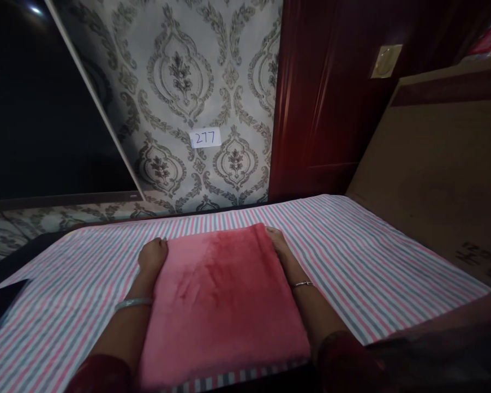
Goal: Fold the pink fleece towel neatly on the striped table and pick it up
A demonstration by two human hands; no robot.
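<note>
Pink plush cloth between two hands on a striped tablecloth

From my remote seat I am looking down through the head camera at a pink plush cloth [225, 305], roughly square, which is lying in the middle of the striped tablecloth [347, 251], close to its near edge. A darker red patch is spreading over its upper middle and right side (I am reading that as brushed pile, though it could be shade).

I am seeing the left hand [153, 256] curling into a fist at the far left corner, clamped on the edge. The right hand [276, 240] is gripping the far right corner, some of its fingers hiding behind the fabric. The two hands are standing apart, with the cloth's width between them. A pale green bangle [133, 303] is circling the left wrist, a thin silver bracelet [303, 284] the right, and dark red sleeves [102, 374] are covering both arms higher up.

Farther out, a dark flat device [2, 305] is resting on the tablecloth at my left edge of view. Beyond the table, a television screen [53, 109] is filling the upper left, and a paper label [205, 137] reading 277 is sticking to the damask wallpaper [182, 71]. To the right I am making out a dark red wood panel [323, 109], a gold-coloured plate [386, 61] and a large cardboard box [437, 164].
</note>
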